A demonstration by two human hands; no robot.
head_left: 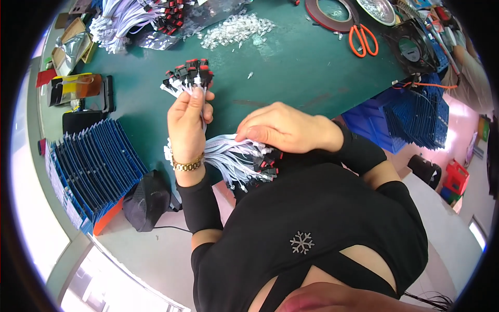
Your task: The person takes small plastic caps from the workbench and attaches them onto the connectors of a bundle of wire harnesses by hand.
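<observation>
Pinching white connector cables (190, 73) at eleven o'clock, the left hand (187, 117) is wrapping closed fingers around them. At two o'clock, the right hand (286, 127) is touching a second cable bundle (228, 156) with curled fingers, their grip unclear. Bunching is seemingly underway; the next move is likely calling for a steady pinch.

Dark green across the bench (312, 78), upper middle. White for the cables (221, 154) at centre, black and red for their connectors (266, 165). Orange on the scissor handles (351, 39), upper right. Gold on the wristband (188, 166), centre left. Silvery grey in the snowflake (302, 242) on the black top (338, 203), lower centre.
</observation>
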